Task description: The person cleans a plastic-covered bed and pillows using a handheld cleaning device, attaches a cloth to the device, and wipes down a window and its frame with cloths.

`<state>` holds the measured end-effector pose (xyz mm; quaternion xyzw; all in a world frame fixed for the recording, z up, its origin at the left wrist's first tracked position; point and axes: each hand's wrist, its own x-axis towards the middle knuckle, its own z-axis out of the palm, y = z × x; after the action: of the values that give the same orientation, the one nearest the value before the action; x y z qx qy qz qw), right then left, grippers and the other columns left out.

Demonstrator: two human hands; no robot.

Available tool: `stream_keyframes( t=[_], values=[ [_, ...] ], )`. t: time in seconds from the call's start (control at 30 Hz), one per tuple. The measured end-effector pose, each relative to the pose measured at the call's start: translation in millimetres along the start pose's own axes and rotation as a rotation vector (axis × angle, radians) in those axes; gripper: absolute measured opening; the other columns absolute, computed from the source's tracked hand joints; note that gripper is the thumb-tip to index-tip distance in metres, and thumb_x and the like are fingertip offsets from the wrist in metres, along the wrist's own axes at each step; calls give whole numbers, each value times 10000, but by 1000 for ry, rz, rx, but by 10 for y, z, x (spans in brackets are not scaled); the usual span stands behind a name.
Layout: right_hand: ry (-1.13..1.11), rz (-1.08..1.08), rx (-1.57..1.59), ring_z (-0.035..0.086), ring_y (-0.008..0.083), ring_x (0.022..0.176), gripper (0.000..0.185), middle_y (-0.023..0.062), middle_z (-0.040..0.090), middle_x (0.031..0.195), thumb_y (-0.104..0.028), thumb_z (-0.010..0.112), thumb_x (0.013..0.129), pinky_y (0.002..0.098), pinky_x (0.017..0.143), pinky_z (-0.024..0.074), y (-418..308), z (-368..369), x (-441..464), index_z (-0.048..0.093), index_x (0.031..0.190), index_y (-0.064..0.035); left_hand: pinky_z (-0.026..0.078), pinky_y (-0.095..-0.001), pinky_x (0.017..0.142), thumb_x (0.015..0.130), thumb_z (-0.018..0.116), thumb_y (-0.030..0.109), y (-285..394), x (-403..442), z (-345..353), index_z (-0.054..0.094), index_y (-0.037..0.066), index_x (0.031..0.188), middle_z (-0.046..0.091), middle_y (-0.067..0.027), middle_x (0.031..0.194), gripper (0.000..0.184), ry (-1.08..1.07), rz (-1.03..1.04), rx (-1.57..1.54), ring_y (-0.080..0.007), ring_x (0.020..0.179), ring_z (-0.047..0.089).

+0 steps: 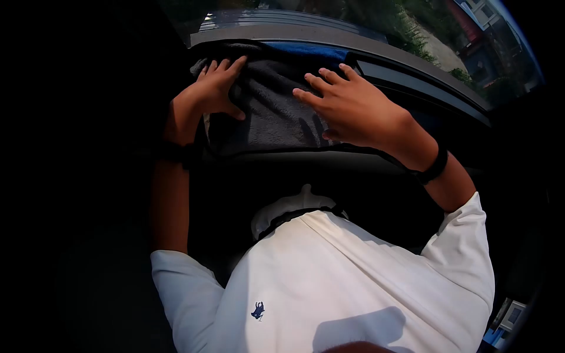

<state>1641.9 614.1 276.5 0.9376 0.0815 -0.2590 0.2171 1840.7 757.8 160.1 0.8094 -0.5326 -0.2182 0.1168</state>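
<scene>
A grey cloth [268, 112] with a dark edging lies spread over a ledge below a window, and a blue patch shows along its far edge. My left hand [215, 87] rests on the cloth's left part, fingers spread and thumb pointing right. On its right part is my right hand [353, 103], fingers stretched apart, casting a shadow on the fabric. Neither hand grips anything that I can see. The cloth's left end is partly lost in shadow.
Behind the cloth runs a grey window frame [329, 36], with plants and a path outside the glass. A pale rail [424, 91] continues to the right. My white shirt [353, 276] fills the lower view; deep shadow hides the left side.
</scene>
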Motion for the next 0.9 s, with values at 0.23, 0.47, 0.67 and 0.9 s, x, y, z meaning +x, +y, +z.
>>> stream_keyframes(
  t=[0.23, 0.47, 0.67, 0.9],
  values=[
    [-34, -261, 220, 490, 340, 1273, 927, 204, 449, 1409, -359, 858, 701, 486, 1023, 464, -336, -378, 1682, 409, 1458, -69, 302, -410, 1186, 722, 692, -128, -972, 61, 344, 293, 89, 1517, 340, -112, 1544, 916, 58, 177, -151, -302, 1464, 263],
    [532, 207, 580, 401, 342, 1368, 973, 166, 394, 1480, -503, 876, 624, 532, 1060, 411, -655, 558, 1761, 436, 1438, -201, 461, -347, 1049, 799, 568, -141, -991, -53, 981, 450, 124, 1444, 488, -129, 1426, 707, 618, 78, 315, -262, 1292, 509],
    [231, 302, 674, 216, 405, 1463, 1438, 233, 215, 1578, -657, 894, 411, 647, 1133, 200, -500, 587, 1624, 189, 1562, -163, 399, -392, 1099, 822, 504, -110, -1189, 17, 992, 410, 78, 1454, 478, -184, 1417, 666, 564, -5, -55, -333, 1307, 479],
    [347, 292, 728, 301, 423, 1423, 1448, 217, 331, 1528, -699, 876, 368, 571, 1181, 181, -8, 510, 1258, 245, 1539, -127, 331, -417, 1121, 969, 476, 439, -198, 367, 566, 372, 65, 1478, 396, -228, 1480, 640, 596, -244, -589, -365, 1360, 414]
  ],
)
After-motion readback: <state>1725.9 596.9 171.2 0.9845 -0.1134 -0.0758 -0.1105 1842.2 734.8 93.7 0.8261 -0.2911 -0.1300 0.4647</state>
